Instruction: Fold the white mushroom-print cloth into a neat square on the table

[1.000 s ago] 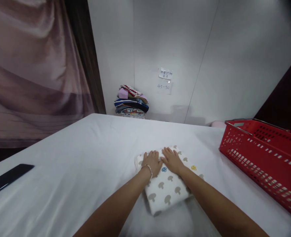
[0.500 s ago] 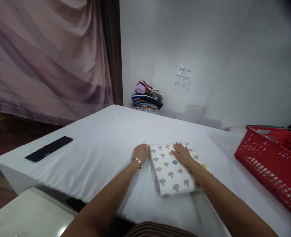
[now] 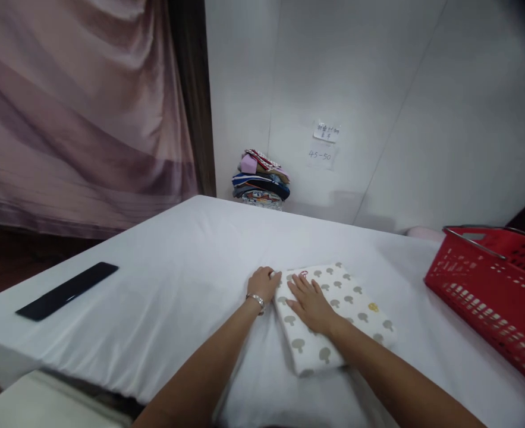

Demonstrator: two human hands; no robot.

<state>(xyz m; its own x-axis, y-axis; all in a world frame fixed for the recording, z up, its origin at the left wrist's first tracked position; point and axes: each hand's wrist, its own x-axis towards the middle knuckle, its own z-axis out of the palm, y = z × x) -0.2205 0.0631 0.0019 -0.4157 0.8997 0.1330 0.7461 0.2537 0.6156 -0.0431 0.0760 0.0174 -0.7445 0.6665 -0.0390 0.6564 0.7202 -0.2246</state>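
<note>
A folded white cloth (image 3: 346, 303) printed with grey mushrooms, plus a red and a yellow one, lies on the white-covered table (image 3: 177, 267). At its far left corner, my left hand (image 3: 263, 284), with a bracelet on the wrist, has its fingers curled and closed on the cloth's edge. My right hand (image 3: 311, 304) rests flat on top of the cloth, palm down with fingers spread, close beside the left hand.
To the right stands a red perforated basket (image 3: 485, 297) with a metal handle. A dark flat strip (image 3: 68, 291) lies at the table's left. Against the wall is a stack of folded fabrics (image 3: 262, 181). A pinkish curtain (image 3: 84, 119) hangs on the left.
My right hand has slid left across the cloth toward my left hand, and now covers the blue mushroom. The left fingers have closed at the corner. The view has shifted slightly.
</note>
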